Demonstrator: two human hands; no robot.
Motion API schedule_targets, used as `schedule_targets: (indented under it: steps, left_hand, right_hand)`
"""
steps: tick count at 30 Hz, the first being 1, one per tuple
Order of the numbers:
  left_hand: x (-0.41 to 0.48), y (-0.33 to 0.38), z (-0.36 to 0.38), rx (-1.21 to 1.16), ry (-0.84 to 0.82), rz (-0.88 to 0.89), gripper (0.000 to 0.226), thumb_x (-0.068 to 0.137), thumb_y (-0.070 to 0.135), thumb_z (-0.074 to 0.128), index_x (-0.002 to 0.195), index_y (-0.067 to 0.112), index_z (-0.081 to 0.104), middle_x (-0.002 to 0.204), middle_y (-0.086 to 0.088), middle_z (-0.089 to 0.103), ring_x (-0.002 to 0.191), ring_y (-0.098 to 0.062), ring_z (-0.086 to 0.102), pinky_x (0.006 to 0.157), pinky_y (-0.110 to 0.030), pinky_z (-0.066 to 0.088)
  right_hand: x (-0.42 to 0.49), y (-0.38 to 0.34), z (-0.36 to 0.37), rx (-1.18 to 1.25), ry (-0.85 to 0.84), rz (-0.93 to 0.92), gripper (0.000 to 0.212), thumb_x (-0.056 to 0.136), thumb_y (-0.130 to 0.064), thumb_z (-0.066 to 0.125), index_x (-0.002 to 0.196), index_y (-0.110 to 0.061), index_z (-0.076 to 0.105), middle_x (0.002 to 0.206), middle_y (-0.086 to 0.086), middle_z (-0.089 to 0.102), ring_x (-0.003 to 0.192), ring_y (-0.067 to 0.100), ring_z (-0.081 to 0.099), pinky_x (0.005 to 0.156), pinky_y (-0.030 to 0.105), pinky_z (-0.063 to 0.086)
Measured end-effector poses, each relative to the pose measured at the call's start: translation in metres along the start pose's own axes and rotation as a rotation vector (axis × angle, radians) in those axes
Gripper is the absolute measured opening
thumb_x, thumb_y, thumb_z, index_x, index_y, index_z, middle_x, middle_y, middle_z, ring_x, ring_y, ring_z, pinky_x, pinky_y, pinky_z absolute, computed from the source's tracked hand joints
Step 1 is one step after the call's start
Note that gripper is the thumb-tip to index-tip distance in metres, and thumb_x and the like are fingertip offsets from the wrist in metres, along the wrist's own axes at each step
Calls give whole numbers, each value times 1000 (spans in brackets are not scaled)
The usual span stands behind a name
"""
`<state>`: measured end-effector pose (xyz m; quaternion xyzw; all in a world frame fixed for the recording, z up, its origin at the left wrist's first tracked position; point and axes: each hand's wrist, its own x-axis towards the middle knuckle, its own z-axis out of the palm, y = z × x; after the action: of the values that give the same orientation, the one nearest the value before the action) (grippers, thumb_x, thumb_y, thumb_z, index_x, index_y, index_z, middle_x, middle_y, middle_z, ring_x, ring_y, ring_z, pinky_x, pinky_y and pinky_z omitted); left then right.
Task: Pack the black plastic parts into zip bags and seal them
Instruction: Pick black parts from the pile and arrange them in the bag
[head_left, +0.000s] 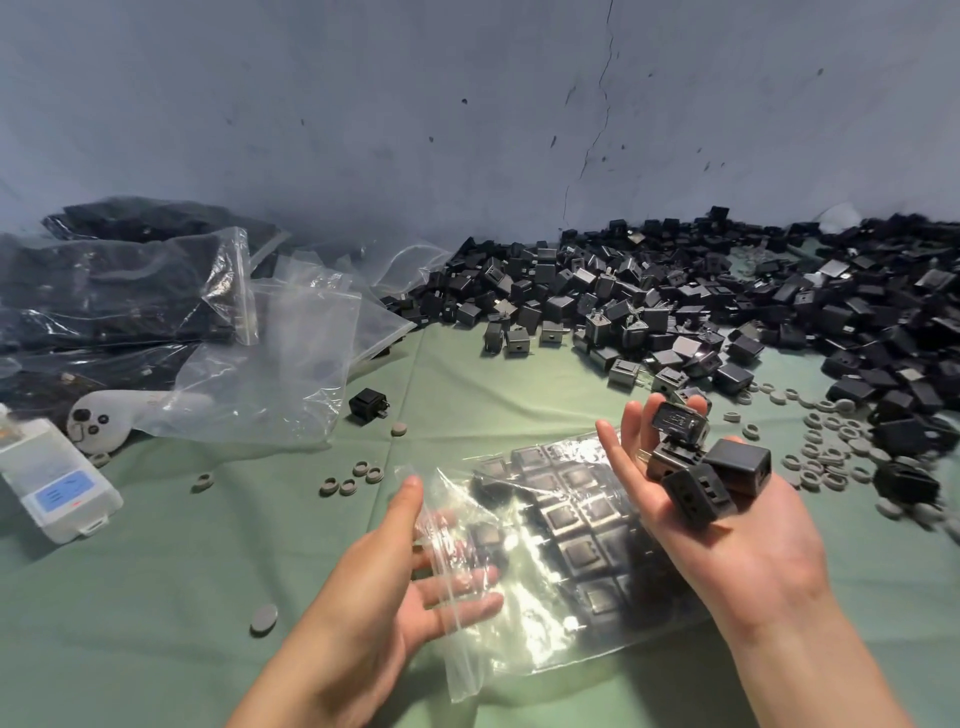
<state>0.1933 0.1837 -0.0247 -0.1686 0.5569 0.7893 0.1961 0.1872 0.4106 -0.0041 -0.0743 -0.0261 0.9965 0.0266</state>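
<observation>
A clear zip bag lies on the green cloth, packed with rows of black plastic parts. My left hand holds the bag's open mouth, fingers inside under the film and thumb on top. My right hand is palm up above the bag's right side, cradling several black plastic parts on relaxed fingers. A big heap of loose black parts covers the back right of the table. One single black part sits alone near the middle.
Empty clear zip bags lie at left, with filled bags stacked behind them. A white box and a grey controller sit at far left. Small grey rings are scattered at right and centre.
</observation>
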Motion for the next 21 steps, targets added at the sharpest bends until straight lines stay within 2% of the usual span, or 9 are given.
schedule_targets:
  steps: [4,7,9,12,15,19,21]
  left_hand:
    - [1,-1,12,-54,-10,-29,49,94,45,56,116,2,62,99,-28,71,87,-45,72,68,-49,62]
    - [3,-3,20,-130,34,-2,36,95,36,60,110,4,64,78,-17,73,81,-37,74,69,-47,63]
    - [7,-6,23,-143,63,23,29,96,31,60,107,5,63,73,-14,69,79,-33,71,77,-45,60]
    - [10,-8,23,-156,79,18,19,94,24,62,103,7,63,80,-16,65,81,-31,66,86,-46,55]
    - [10,-9,25,-206,68,-6,15,92,19,62,101,6,64,84,-18,67,84,-31,67,86,-45,55]
    - [9,-10,29,-275,35,-14,27,86,14,66,109,1,67,97,-21,69,83,-30,67,89,-46,55]
    - [8,-11,30,-283,34,0,32,77,13,69,106,0,67,102,-20,71,84,-28,66,88,-44,54]
  right_hand:
    - [0,2,2,-1,-1,-3,61,78,-17,47,138,-23,56,118,15,66,105,36,67,94,60,47]
    - [1,1,1,-18,1,0,62,78,-19,48,140,-20,55,118,15,67,106,36,67,96,61,47]
    - [1,1,1,-32,2,-8,65,77,-18,48,142,-18,54,121,16,66,107,36,67,96,61,48]
    - [2,0,1,-32,-9,-33,67,75,-16,48,142,-18,52,117,15,67,105,35,68,97,62,47]
    - [3,-1,0,-12,-2,-41,67,75,-15,48,142,-18,53,114,16,67,103,35,69,98,62,47]
    - [3,-2,-1,-19,-1,-43,67,75,-19,49,142,-18,54,114,16,68,104,35,68,98,62,47]
    - [2,-2,0,-26,3,-44,67,75,-20,49,142,-18,53,117,17,67,106,35,68,98,62,47]
